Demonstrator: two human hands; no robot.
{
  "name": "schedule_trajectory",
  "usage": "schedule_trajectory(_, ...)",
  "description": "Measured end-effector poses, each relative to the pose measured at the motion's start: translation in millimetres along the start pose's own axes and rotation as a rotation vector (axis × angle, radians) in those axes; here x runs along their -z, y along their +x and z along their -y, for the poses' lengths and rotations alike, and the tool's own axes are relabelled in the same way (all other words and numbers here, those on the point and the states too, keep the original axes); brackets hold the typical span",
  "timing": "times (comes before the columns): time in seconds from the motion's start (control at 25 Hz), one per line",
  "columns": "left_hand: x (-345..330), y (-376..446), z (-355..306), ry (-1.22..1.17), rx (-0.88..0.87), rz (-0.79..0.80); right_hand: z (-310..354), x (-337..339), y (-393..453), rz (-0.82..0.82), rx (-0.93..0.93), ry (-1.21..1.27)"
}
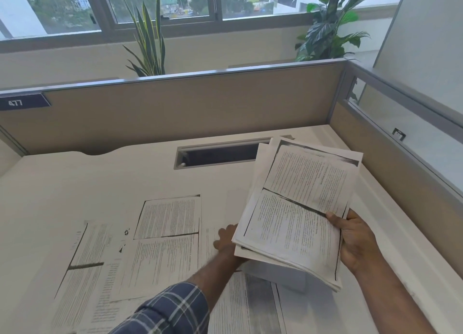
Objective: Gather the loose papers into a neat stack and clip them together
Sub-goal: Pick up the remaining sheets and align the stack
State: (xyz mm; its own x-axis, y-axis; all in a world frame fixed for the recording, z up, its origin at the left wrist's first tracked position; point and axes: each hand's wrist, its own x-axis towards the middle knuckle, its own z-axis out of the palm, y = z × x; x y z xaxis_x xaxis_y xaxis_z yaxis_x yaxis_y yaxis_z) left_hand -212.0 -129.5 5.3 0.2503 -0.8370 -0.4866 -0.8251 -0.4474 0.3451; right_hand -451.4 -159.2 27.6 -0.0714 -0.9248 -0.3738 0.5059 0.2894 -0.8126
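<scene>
My right hand (353,241) grips a loose, uneven stack of printed papers (298,208) by its right edge and holds it tilted above the white desk (75,183). My left hand (226,238) reaches under the stack's left edge, flat on a sheet (209,243) that lies on the desk; its fingers are partly hidden by the stack. More printed sheets lie loose on the desk: one in the middle (165,241), one at the left (85,266) and one near the front edge (250,306). No clip is visible.
A beige partition wall (175,108) closes the desk at the back and right. A dark cable slot (220,154) is cut into the desk behind the papers. Two potted plants (150,37) stand beyond the partition under a window.
</scene>
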Motion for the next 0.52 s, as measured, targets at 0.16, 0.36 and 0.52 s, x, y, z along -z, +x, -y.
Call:
schedule_trajectory(0.16, 13.8, -0.8, 13.5, -0.211, -0.028, -0.114, -7.1, -4.4, -7.9, 0.002, -0.02, -0.001)
schedule_trajectory(0.36, 40.1, -19.5, 58.7, -0.943, -0.141, 0.042, -18.3, -13.7, -14.9, 0.047, -0.057, 0.024)
schedule_trajectory(0.52, 54.0, -25.0, 93.8, -1.304, -0.108, 0.293, -42.5, -35.5, -16.8, 0.094, -0.12, -0.028)
